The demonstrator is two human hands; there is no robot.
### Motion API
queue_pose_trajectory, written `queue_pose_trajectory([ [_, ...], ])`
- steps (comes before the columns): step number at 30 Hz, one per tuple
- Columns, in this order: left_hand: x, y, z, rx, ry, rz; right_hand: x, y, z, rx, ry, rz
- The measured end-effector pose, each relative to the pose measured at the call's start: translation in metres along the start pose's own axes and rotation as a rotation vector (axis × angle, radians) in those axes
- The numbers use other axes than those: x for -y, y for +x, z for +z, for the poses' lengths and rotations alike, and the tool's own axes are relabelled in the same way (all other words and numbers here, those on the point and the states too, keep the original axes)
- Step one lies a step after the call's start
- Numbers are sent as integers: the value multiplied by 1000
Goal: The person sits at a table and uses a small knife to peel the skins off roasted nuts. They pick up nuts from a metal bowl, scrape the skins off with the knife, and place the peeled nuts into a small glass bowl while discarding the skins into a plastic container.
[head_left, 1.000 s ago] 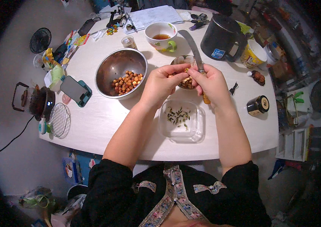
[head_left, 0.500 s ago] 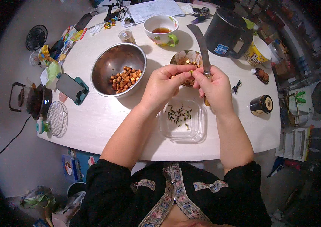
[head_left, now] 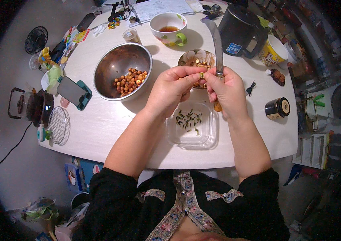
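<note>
Left hand [head_left: 167, 90] and right hand [head_left: 230, 92] (also gripping a curved steel knife [head_left: 218, 52]), fingers [head_left: 190, 71] pinching 1 small yellow-green piece [head_left: 201, 75], apparently mid-splitting; parting it calls for care.

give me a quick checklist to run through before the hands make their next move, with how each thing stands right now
1. Knife gripped in the right hand, blade pointing away from the body: ok.
2. Small yellow-green piece pinched at the fingertips of the left hand: ok.
3. Clear container standing level on the table, green slivers inside: ok.
4. Steel bowl upright, round brown pieces inside: ok.
5. Flower-patterned bowl fully visible: not ok, the hands cover part of it.
6. How full that bowl is: cannot tell.
</note>
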State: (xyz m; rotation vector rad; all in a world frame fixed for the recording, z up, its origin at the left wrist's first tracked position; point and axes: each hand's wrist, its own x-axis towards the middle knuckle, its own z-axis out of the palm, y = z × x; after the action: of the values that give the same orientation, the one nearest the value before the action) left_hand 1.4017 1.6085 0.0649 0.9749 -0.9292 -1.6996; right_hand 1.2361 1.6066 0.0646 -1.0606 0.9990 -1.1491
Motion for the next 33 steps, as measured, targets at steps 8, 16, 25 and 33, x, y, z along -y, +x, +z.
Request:
queue_pose_trajectory([
  [8,3,-6,1,-54,213,178,1,-1,-1,-37,-117,-100],
  [16,15,-1,-3,-106,620,638,-2,-4,-1,-130,-460,-432],
  [25,16,-11,9,-136,959,814,-9,-2,3,-175,-483,-429],
  [33,16,-13,11,-193,1127,893,-11,-1,2,-215,-519,-413],
])
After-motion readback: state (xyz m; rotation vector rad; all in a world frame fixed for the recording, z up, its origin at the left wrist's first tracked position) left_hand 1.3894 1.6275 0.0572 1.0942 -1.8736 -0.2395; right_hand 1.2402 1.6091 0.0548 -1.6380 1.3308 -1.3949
